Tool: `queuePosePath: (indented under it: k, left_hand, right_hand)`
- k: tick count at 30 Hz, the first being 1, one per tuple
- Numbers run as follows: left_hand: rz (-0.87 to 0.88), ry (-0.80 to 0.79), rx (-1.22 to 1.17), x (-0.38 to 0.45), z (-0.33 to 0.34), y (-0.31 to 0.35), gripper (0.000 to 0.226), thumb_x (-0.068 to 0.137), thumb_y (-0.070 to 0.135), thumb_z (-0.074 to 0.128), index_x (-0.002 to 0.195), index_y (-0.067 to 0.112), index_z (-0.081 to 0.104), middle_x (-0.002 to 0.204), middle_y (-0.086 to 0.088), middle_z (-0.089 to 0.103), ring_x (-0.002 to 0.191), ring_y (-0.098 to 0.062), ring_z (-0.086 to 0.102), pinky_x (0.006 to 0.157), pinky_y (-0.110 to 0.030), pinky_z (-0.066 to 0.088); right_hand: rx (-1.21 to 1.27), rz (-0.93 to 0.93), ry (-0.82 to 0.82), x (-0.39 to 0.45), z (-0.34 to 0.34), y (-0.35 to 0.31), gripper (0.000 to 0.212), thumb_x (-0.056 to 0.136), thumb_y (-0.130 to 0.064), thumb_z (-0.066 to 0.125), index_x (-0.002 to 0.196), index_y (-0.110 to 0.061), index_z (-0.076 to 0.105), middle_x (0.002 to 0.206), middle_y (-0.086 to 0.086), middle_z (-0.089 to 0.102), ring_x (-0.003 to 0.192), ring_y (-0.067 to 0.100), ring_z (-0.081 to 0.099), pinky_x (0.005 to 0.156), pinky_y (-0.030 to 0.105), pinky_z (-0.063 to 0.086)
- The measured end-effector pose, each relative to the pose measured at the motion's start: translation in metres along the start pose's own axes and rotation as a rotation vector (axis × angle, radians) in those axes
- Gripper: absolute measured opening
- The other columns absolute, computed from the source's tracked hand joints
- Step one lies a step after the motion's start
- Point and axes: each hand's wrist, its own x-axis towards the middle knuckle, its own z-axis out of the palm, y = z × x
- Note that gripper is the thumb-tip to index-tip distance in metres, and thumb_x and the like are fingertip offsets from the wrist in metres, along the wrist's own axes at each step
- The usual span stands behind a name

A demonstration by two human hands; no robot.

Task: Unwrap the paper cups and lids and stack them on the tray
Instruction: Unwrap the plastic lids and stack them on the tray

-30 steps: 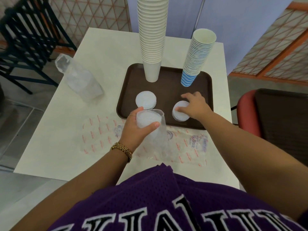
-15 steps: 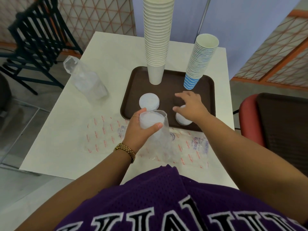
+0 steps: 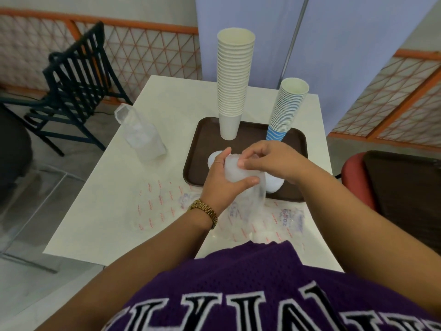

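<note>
Left hand (image 3: pixel 223 185) grips the clear sleeve of lids (image 3: pixel 241 174) upright, fingers and thumb curled round its top end, over the near edge of the tray (image 3: pixel 205 139). Right hand (image 3: pixel 267 161) has come off the lid pile it was touching half a second ago and now pinches at the sleeve's open mouth, fingers bent; whether it already holds a lid, can't tell. Judgement: one batch got set down, next batch being pulled from the wrap.

On the tray: small lid stack (image 3: pixel 214 158) near-left, mostly hidden behind left hand; second lid stack (image 3: pixel 275 186) near-right, partly under right wrist. Far side of tray, tall white cup stack (image 3: pixel 235 84) left, shorter blue-striped cup stack (image 3: pixel 287 108) right, leaning a bit. Cups look done; lids unfinished.

Outward: empty printed wrappers (image 3: pixel 284 218) flat on the table (image 3: pixel 114 192) near the person. Another plastic sleeve (image 3: pixel 140 134) lies far-left of tray, seems to have lids inside, so more unwrapping left. Dark chair (image 3: pixel 76 75) far left, red seat (image 3: pixel 355 177) right.
</note>
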Motion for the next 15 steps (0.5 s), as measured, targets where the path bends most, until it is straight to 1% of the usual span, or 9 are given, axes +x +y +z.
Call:
queuePosePath:
  k: [2,4,7,11,15]
  left_hand:
    - [0.019,0.017,0.015,-0.001,0.0015,0.0031,0.092,0.071,0.035,0.084,0.147,0.027,0.032,0.142,0.002,0.044,0.125,-0.016,0.049,0.104,-0.036,0.047]
    - [0.037,0.024,0.027,-0.0007,0.002,0.0043,0.091,0.07,0.037,0.085,0.145,0.026,0.034,0.14,0.002,0.045,0.124,-0.017,0.05,0.103,-0.038,0.048]
    - [0.045,0.025,0.052,0.0,0.0003,0.0047,0.092,0.07,0.038,0.084,0.146,0.025,0.033,0.14,0.001,0.045,0.123,-0.016,0.05,0.102,-0.037,0.049]
    - [0.051,0.023,0.049,0.0004,-0.0019,0.0044,0.092,0.071,0.038,0.084,0.146,0.025,0.032,0.141,0.001,0.044,0.124,-0.015,0.049,0.102,-0.034,0.048]
    - [0.053,0.034,0.057,0.0015,-0.0039,0.0023,0.092,0.071,0.042,0.083,0.146,0.026,0.033,0.143,0.004,0.044,0.128,-0.013,0.047,0.104,-0.033,0.046]
  right_hand:
    - [-0.057,-0.005,-0.026,-0.0032,-0.0011,-0.003,0.026,0.078,-0.039,0.079,0.099,-0.027,0.072,0.102,-0.012,0.065,0.1,0.007,0.06,0.087,0.026,0.048]
    - [-0.086,-0.017,-0.029,-0.0056,-0.0007,-0.004,0.032,0.076,-0.038,0.081,0.102,-0.027,0.069,0.103,-0.012,0.062,0.099,0.007,0.058,0.084,0.024,0.047]
    - [-0.079,-0.026,-0.01,-0.0075,0.0005,-0.0042,0.03,0.077,-0.035,0.08,0.102,-0.027,0.067,0.101,-0.014,0.06,0.097,0.006,0.057,0.078,0.019,0.046]
    - [-0.105,-0.055,0.008,-0.0077,0.0027,-0.0039,0.025,0.08,-0.038,0.076,0.102,-0.028,0.066,0.099,-0.015,0.061,0.095,0.006,0.058,0.078,0.02,0.047]
    - [-0.131,-0.069,0.051,-0.0079,0.0049,-0.0034,0.021,0.087,-0.042,0.069,0.104,-0.03,0.066,0.1,-0.016,0.064,0.095,0.004,0.059,0.076,0.017,0.046]
